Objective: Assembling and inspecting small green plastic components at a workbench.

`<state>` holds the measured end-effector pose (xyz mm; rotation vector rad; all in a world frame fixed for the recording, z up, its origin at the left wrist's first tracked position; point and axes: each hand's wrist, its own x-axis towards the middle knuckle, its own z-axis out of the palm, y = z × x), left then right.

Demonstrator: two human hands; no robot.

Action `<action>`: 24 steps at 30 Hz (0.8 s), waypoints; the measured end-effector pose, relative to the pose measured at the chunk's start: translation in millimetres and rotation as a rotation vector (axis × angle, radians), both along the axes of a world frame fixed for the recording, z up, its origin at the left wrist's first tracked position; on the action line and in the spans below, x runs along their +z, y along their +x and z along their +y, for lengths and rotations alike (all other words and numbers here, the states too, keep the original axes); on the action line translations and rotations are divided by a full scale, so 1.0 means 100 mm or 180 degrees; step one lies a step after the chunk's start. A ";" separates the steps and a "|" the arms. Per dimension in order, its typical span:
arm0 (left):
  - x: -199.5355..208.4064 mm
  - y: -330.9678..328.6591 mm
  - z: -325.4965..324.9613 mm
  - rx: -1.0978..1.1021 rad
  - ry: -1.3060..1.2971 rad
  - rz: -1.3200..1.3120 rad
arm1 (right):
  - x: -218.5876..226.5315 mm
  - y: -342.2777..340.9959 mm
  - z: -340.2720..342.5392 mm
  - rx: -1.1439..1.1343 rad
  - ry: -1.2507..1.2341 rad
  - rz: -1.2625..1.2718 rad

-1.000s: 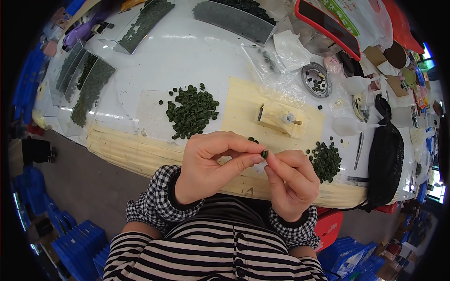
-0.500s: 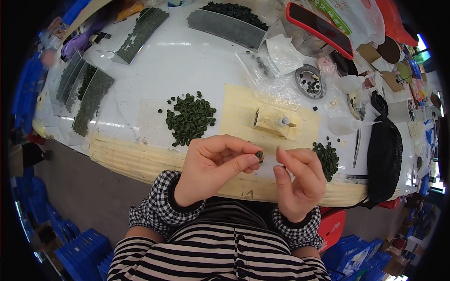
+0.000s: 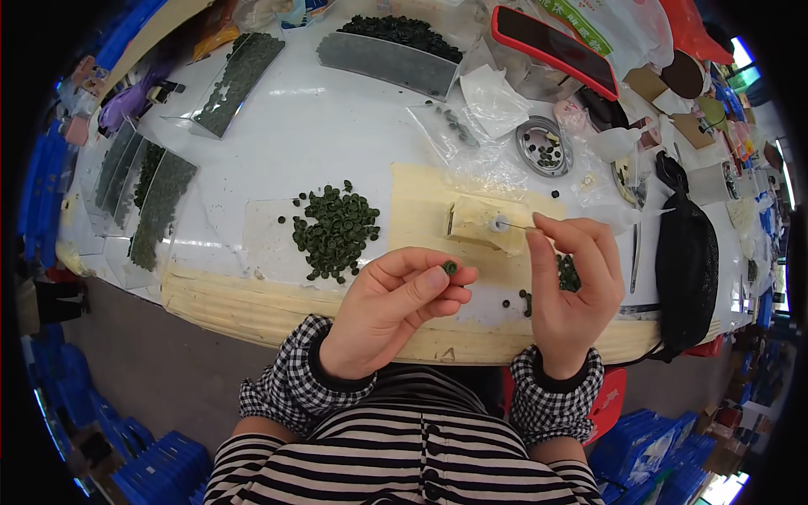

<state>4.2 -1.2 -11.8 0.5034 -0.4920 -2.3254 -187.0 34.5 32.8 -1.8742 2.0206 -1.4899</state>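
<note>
Between the thumb and fingers of my left hand (image 3: 389, 296) is a small round dark green button-like piece (image 3: 450, 268), its hollow face turned up. My right hand (image 3: 581, 282) pinches the end of a thin needle-like stick (image 3: 518, 225). The stick's other end reaches to a small white cup (image 3: 499, 223) on a cream, tape-wrapped block (image 3: 469, 220); whether it is inside the cup I cannot tell. Left of the block lies a heap of similar green pieces (image 3: 335, 231). A smaller heap of green pieces (image 3: 569, 274) is partly hidden behind my right hand.
Clear bins of dark pieces (image 3: 387, 66) stand at the back and left. A red-cased phone (image 3: 554, 52), a round metal dish (image 3: 544, 146), plastic bags and tweezers (image 3: 635, 261) are on the right, beside a black mesh pouch (image 3: 688, 278). Padding (image 3: 252, 305) covers the front edge.
My right hand has moved right and up to the block and taken hold of the stick at the white cup. My left hand has turned the green piece face up and shifted slightly.
</note>
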 end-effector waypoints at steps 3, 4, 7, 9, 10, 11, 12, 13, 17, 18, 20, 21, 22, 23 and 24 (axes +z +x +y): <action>0.00 0.01 -0.01 -0.0050 -0.0067 0.0100 | 0.11 0.07 0.10 0.0054 -0.0415 -0.0378; 0.00 0.00 -0.01 -0.0040 -0.0109 0.0077 | 0.11 0.09 0.10 0.0268 -0.0370 -0.0620; 0.02 -0.02 0.00 -0.0009 -0.0219 0.0020 | 0.05 0.16 0.08 0.0819 -0.0271 -0.1300; 0.03 -0.02 0.00 -0.0014 -0.0263 0.0011 | -0.02 0.21 0.06 0.1040 -0.0245 -0.1683; 0.04 -0.02 0.00 -0.0029 -0.0277 0.0002 | -0.04 0.22 0.06 0.1149 -0.0230 -0.1876; 0.04 -0.02 -0.01 -0.0045 -0.0292 -0.0008 | -0.05 0.22 0.06 0.1184 -0.0207 -0.1857; 0.04 -0.02 -0.02 -0.0068 -0.0305 -0.0008 | -0.06 0.22 0.05 0.1212 -0.0184 -0.1829; 0.04 -0.02 -0.02 -0.0074 -0.0321 -0.0027 | -0.06 0.21 0.05 0.1238 -0.0161 -0.1801; 0.03 -0.02 -0.01 -0.0083 -0.0339 -0.0026 | -0.07 0.23 0.05 0.1223 -0.0168 -0.1866; 0.03 -0.02 -0.01 -0.0081 -0.0332 -0.0008 | -0.08 0.23 0.04 0.1210 -0.0179 -0.1838; 0.04 -0.02 -0.01 -0.0080 -0.0322 -0.0058 | -0.08 0.22 0.04 0.1208 -0.0185 -0.1711; 0.05 -0.02 -0.01 -0.0079 -0.0318 -0.0082 | -0.08 0.21 0.03 0.1221 -0.0178 -0.1611; 0.05 -0.01 -0.01 -0.0073 -0.0317 -0.0072 | -0.07 0.21 0.03 0.1234 -0.0172 -0.1512; 0.05 -0.01 -0.01 -0.0068 -0.0316 -0.0062 | -0.08 0.22 0.03 0.1227 -0.0180 -0.1536; 0.04 -0.01 -0.01 -0.0068 -0.0314 -0.0047 | -0.08 0.22 0.03 0.1214 -0.0187 -0.1557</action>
